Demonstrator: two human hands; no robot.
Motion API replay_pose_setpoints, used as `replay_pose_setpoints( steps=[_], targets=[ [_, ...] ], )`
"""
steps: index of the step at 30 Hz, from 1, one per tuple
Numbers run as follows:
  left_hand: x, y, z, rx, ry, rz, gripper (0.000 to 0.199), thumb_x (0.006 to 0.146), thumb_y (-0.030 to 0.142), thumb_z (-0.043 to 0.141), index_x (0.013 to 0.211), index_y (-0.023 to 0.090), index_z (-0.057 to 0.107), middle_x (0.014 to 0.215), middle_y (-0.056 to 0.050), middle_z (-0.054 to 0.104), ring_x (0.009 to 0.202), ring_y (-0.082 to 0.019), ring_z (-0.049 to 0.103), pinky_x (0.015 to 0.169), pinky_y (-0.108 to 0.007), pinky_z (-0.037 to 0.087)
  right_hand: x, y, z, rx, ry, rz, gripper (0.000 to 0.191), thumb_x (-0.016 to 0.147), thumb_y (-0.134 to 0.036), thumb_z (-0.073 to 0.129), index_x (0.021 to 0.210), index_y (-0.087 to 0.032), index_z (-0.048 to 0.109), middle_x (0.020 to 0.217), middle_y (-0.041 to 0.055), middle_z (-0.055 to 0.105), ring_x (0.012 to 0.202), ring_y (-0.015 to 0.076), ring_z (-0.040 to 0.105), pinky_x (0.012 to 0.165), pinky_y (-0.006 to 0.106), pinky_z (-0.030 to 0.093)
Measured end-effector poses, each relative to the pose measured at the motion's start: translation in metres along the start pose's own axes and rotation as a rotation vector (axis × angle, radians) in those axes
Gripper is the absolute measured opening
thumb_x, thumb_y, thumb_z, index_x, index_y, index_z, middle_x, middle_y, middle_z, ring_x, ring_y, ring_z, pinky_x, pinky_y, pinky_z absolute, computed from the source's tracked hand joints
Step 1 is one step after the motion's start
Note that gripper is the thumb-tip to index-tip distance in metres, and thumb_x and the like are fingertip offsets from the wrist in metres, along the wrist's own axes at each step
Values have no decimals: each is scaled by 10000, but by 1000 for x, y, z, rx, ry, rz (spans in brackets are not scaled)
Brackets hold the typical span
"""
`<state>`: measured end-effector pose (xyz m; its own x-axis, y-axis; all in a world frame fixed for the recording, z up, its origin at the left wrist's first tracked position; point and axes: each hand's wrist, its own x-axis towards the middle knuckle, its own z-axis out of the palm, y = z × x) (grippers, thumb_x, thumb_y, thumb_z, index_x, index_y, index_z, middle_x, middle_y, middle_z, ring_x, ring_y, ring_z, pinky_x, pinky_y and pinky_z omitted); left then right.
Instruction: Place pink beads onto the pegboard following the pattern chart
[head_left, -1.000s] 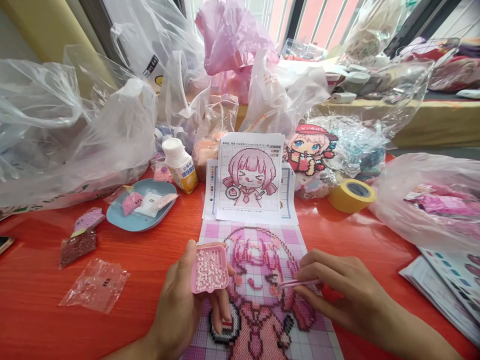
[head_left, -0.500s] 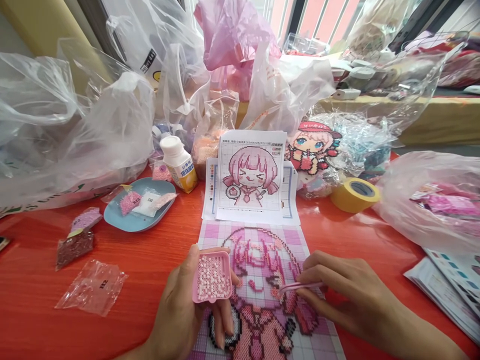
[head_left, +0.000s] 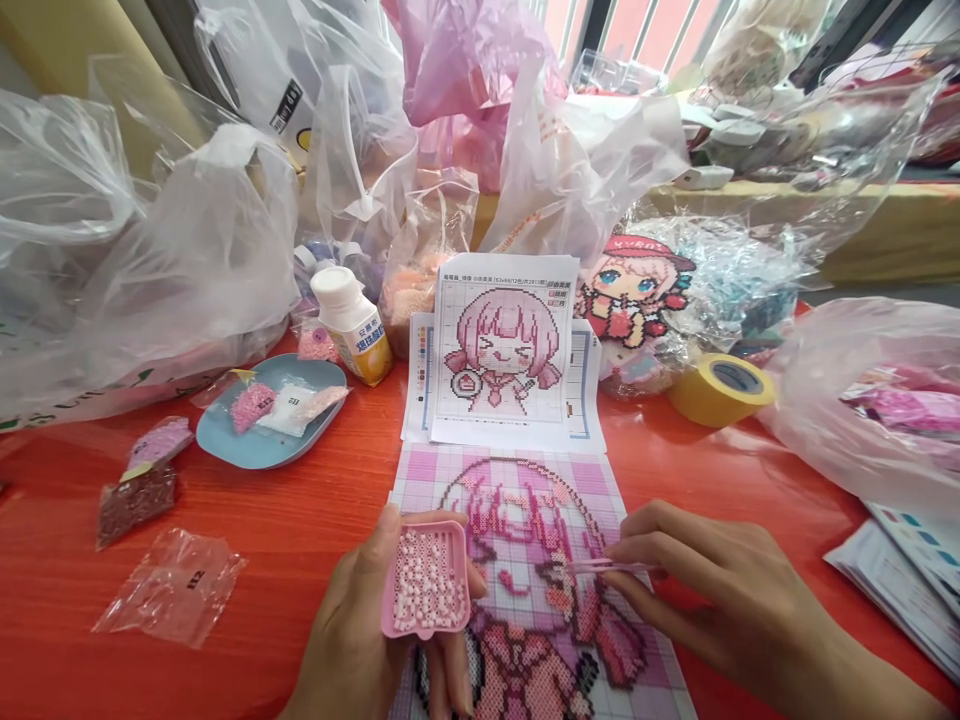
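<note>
My left hand (head_left: 360, 610) grips a small pink tray (head_left: 388, 610), tilted so that the pale pink and white fuse beads (head_left: 427, 580) in it show. Pinched in my right hand (head_left: 697, 570) is a pair of pink tweezers (head_left: 600, 566). Their tips reach over the face part of a bead picture on a pegboard (head_left: 637, 500); whether they hold a bead is too small to tell. Pink and dark beads form a girl's hair, mouth and clothes on the board. Behind it stands a printed pattern sheet (head_left: 502, 345) of the same figure.
On the left are a blue plate (head_left: 217, 440) with bead bags, a clear bag (head_left: 172, 590) marked H2, and a white-capped bottle (head_left: 352, 325). Yellow tape (head_left: 720, 390), a finished bead figure (head_left: 634, 285) and papers (head_left: 892, 580) lie right. Plastic bags (head_left: 210, 230) crowd the back.
The tweezers have swung from a slant to nearly level, and my right hand sits slightly farther right. The tray is a little lower. The whole view has shifted slightly.
</note>
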<state>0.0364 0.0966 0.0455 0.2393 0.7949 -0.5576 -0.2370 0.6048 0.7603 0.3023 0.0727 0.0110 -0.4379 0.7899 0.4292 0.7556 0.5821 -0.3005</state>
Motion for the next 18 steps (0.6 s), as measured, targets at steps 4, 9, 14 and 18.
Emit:
replay_pose_setpoints(
  steps=[4,9,14,18],
  targets=[
    [0,-1,-1,2,-10,-20,554,886,571,486,1116,92,645,507,-68,692,288,-153,542,263,-198,419,-2,0,2,-1,2,11,59,947,-243,559,909,-209,589,777,8,604,573,86,541,502,211,401],
    [0,-2,0,-8,0,-28,547,886,569,487,1123,100,638,504,-56,685,294,-159,545,254,-204,418,-1,0,4,-21,8,-6,62,948,-248,560,913,-210,594,777,9,610,570,88,554,489,208,396],
    [-1,0,0,-1,-28,-27,537,879,558,508,1126,100,641,453,-33,652,315,-178,565,261,-211,430,1,-1,3,-25,5,-20,61,946,-237,556,913,-204,596,775,12,618,565,89,563,494,211,403],
    [-1,-2,-1,24,-63,-50,587,902,597,441,1049,81,679,361,-39,600,307,-164,539,282,-189,423,1,-1,3,-23,6,-7,70,943,-238,556,908,-205,607,773,11,624,565,87,566,500,207,414]
  ],
)
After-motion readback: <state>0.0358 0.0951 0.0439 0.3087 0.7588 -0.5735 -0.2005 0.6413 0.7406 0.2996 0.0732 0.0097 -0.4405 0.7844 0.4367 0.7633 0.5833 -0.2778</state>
